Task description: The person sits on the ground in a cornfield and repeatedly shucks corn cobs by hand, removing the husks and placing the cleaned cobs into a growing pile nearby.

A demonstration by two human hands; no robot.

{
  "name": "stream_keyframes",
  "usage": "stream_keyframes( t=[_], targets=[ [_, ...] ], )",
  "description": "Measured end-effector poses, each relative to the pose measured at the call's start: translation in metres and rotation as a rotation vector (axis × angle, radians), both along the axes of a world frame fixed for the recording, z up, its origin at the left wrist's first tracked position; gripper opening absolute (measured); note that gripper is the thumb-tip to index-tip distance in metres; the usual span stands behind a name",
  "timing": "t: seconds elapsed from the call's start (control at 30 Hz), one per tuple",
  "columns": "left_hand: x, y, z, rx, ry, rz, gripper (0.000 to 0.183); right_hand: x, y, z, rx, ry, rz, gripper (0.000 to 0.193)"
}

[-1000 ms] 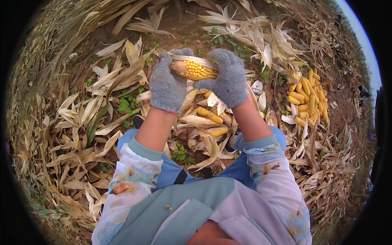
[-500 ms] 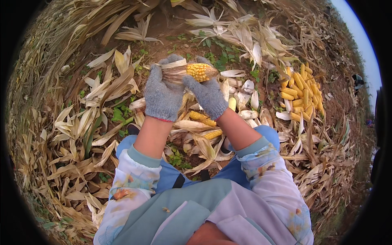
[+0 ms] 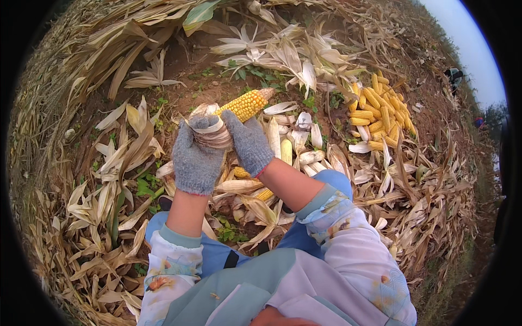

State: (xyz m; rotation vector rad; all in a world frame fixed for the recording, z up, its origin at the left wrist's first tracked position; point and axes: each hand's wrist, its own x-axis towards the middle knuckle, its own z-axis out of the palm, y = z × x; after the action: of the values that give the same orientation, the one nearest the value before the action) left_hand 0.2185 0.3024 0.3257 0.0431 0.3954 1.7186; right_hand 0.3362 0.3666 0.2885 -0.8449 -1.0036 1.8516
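The corn cob [image 3: 246, 105], seemingly mostly stripped, now shows barer beyond right grip [image 3: 252, 148], clasping its base, and left grip [image 3: 197, 157], closed on bunched husk [image 3: 214, 136].

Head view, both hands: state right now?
Left hand: closed, holding the peeled-back husk.
Right hand: closed, holding the corn ear near its husk end.

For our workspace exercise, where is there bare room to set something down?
Mostly bare soil lies beyond the held cob, left of the pale husks; another patch borders the right of the yellow cob pile. Crowded: the ears between the knees and the dry husks at left.
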Motion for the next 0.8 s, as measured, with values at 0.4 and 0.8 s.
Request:
stream_keyframes(
  t=[0.4, 0.8],
  targets=[
    [-0.046, -0.013, -0.008, -0.076, 0.387, 0.067, 0.026, 0.08, 0.084, 0.05, -0.018, 0.475, -0.654, 0.05],
    [0.024, 0.017, -0.011, 0.108, 1.496, -0.077, 0.078, 0.037, 0.013, 0.055, 0.418, -0.03, -0.267, 0.049]
  ],
)
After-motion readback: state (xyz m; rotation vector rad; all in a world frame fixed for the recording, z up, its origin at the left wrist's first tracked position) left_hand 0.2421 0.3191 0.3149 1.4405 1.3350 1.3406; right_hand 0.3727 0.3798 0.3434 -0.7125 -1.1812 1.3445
